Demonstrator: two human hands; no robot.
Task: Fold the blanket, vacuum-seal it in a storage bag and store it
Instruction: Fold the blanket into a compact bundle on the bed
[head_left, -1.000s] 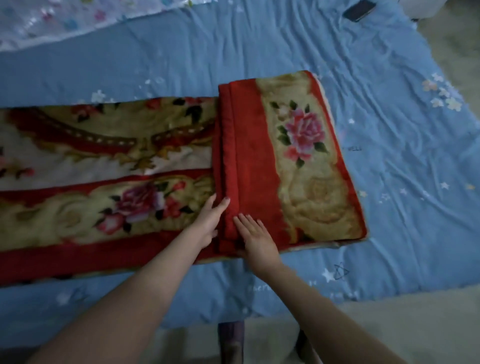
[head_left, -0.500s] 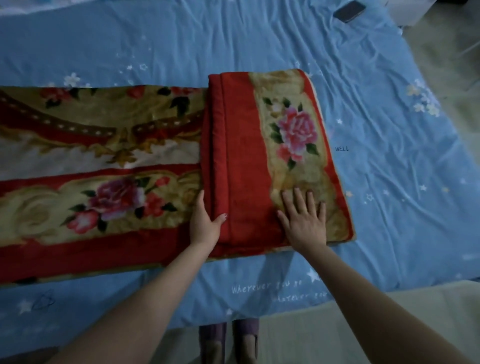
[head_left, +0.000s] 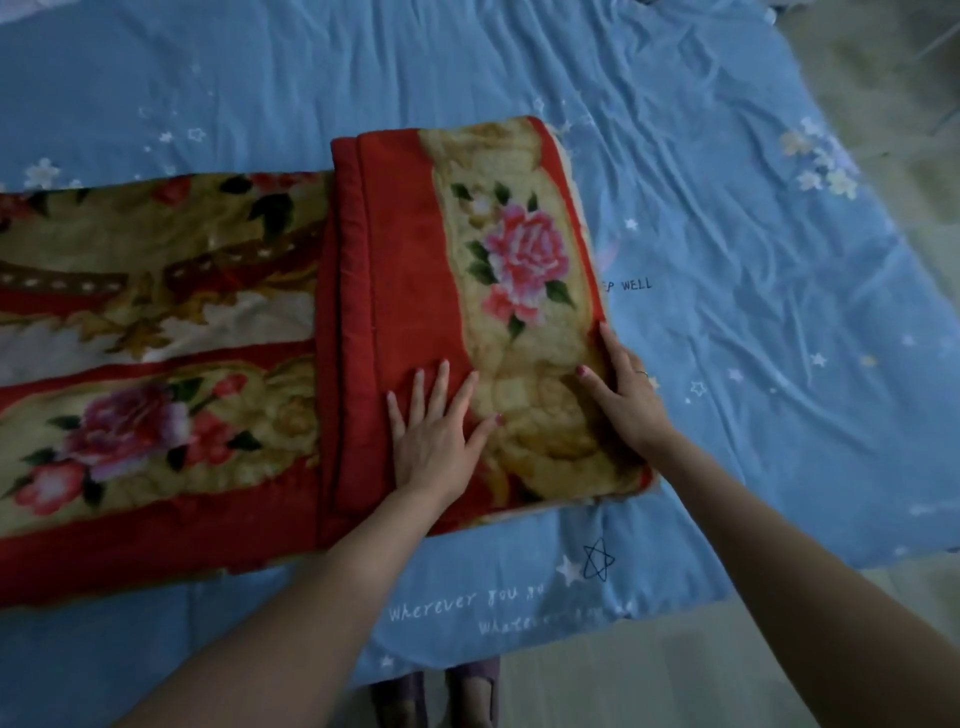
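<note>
On the bed lay one blue sheet (head_left: 727, 260), and on it one red blanket (head_left: 405, 291) with roses, its right end folded over into a thick pad. Two hands were on this pad. The left hand (head_left: 434, 441), half a second before at the fold's left edge, now pressed flat with spread fingers. The right hand (head_left: 631, 397) had moved to the pad's right edge, fingers together along it.
</note>
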